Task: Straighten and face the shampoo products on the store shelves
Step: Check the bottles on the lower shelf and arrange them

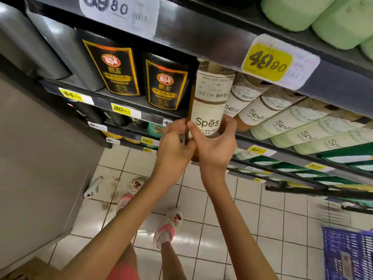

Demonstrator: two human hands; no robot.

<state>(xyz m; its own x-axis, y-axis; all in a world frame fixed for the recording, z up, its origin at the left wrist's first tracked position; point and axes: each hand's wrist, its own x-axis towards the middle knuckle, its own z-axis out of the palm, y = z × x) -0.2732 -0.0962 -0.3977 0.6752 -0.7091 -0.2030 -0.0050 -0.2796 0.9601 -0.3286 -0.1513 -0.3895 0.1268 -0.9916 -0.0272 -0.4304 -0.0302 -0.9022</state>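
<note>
A cream Spēs shampoo bottle (210, 106) stands at the front of the middle shelf (262, 141), its label facing me. My left hand (173, 144) holds its lower left side, fingers curled round it beside a dark divider strip. My right hand (214, 142) grips the base, thumb across the label and fingers wrapped round the right side. To its right runs a row of several more Spēs bottles (260, 112), cream then pale green (314, 134). On the left stand two black shampoo bottles (167, 83) with gold labels.
The shelf above carries a yellow price tag (268, 61) and pale green bottles (302, 11). Lower shelves hold green packs (343, 158). On the tiled floor lie a white phone (92, 187) and a blue basket (351, 253). A grey wall stands left.
</note>
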